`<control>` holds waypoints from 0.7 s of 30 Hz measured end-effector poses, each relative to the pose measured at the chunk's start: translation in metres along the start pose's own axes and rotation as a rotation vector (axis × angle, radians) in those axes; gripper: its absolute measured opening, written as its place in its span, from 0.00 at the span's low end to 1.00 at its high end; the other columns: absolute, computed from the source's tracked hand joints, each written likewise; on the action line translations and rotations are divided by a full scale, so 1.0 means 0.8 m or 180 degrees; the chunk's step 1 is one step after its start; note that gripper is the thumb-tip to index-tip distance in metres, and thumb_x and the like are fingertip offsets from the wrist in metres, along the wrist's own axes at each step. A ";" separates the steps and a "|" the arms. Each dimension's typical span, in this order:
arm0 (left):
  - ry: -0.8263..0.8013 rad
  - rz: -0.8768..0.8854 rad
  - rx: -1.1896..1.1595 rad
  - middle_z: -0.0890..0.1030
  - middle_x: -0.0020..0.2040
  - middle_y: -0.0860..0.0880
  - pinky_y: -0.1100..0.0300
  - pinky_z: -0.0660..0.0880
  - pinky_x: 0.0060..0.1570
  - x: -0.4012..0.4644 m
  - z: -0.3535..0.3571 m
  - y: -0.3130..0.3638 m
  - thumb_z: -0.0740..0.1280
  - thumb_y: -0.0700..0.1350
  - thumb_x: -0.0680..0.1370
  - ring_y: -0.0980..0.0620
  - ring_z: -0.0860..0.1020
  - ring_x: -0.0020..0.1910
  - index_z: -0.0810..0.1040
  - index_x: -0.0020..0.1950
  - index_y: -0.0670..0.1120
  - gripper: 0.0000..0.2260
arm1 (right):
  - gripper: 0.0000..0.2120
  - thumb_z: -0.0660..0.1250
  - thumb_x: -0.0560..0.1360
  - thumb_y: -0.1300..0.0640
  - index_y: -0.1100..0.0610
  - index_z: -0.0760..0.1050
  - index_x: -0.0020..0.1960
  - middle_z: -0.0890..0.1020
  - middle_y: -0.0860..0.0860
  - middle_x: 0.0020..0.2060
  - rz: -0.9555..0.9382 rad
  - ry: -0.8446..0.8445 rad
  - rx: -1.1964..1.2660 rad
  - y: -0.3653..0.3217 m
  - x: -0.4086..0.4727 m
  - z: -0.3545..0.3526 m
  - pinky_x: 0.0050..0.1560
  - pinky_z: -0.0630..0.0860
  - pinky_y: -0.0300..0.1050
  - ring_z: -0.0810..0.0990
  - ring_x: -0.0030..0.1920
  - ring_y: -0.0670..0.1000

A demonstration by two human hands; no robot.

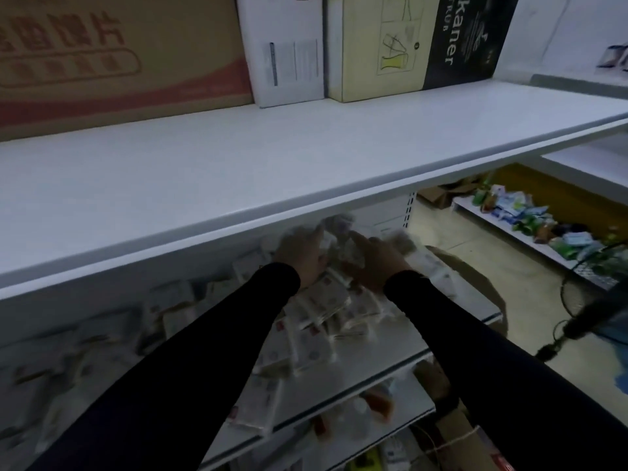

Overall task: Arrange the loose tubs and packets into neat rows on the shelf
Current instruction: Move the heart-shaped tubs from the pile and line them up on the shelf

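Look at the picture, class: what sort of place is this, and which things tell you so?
Most likely a small shop or its stockroom. White tiered shelving carries rows of packets, cartons sit on the top shelf, and another low rack across the aisle holds more packaged goods.

Hands (339, 256) blurred, fingertips lost among packets (326, 311) under shelf (238, 185).

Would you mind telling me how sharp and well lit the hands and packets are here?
Head view: dim under the upper shelf; left hand, right hand and the packets are smeared by motion blur; shelf edges bow from the wide lens.
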State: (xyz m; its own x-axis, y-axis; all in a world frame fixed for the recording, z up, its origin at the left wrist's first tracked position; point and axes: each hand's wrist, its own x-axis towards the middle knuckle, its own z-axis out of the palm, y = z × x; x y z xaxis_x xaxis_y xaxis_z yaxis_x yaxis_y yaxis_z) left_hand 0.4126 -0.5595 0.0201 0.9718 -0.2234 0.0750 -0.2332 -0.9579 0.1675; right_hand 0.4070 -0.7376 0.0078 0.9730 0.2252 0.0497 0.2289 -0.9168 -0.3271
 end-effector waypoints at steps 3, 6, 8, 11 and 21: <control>-0.0217 -0.0154 -0.0126 0.74 0.67 0.37 0.48 0.75 0.56 0.000 -0.001 0.007 0.64 0.58 0.78 0.39 0.76 0.59 0.44 0.80 0.48 0.40 | 0.33 0.67 0.75 0.43 0.47 0.58 0.75 0.73 0.58 0.63 -0.0358 -0.0045 0.0300 0.014 0.000 -0.001 0.58 0.72 0.50 0.74 0.62 0.60; -0.0185 -0.0294 -0.0274 0.72 0.68 0.37 0.48 0.74 0.58 -0.004 0.002 0.007 0.69 0.57 0.75 0.38 0.74 0.62 0.50 0.79 0.47 0.42 | 0.32 0.70 0.73 0.48 0.46 0.61 0.73 0.73 0.58 0.62 -0.0488 0.0032 0.0594 0.020 -0.008 0.005 0.55 0.74 0.49 0.75 0.59 0.60; -0.0020 -0.0316 -0.0583 0.74 0.65 0.39 0.51 0.74 0.56 -0.013 0.006 0.009 0.73 0.53 0.72 0.39 0.75 0.61 0.59 0.76 0.48 0.37 | 0.31 0.71 0.72 0.49 0.46 0.62 0.71 0.74 0.57 0.61 -0.0462 0.0063 0.0894 0.021 -0.012 0.008 0.49 0.79 0.49 0.78 0.53 0.58; 0.0467 -0.0329 -0.1171 0.76 0.59 0.43 0.56 0.75 0.50 -0.033 0.012 0.009 0.77 0.49 0.68 0.44 0.78 0.55 0.70 0.66 0.47 0.30 | 0.27 0.71 0.73 0.53 0.47 0.65 0.68 0.74 0.58 0.59 -0.0528 -0.0027 0.1104 0.023 -0.010 0.006 0.46 0.80 0.50 0.80 0.49 0.59; 0.1139 -0.0498 -0.1609 0.73 0.56 0.43 0.57 0.71 0.45 -0.083 0.029 0.001 0.76 0.48 0.71 0.43 0.76 0.52 0.67 0.60 0.45 0.24 | 0.32 0.72 0.68 0.47 0.46 0.63 0.68 0.73 0.57 0.58 -0.0451 0.0464 0.1660 0.010 -0.020 0.006 0.49 0.79 0.59 0.79 0.49 0.63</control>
State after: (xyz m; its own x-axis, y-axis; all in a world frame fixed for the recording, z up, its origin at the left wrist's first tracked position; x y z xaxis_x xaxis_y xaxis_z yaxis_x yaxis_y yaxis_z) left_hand 0.3491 -0.5495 -0.0079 0.9445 0.0700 0.3211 -0.1617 -0.7515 0.6395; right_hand 0.3928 -0.7470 0.0001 0.9361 0.2526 0.2450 0.3496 -0.5880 -0.7295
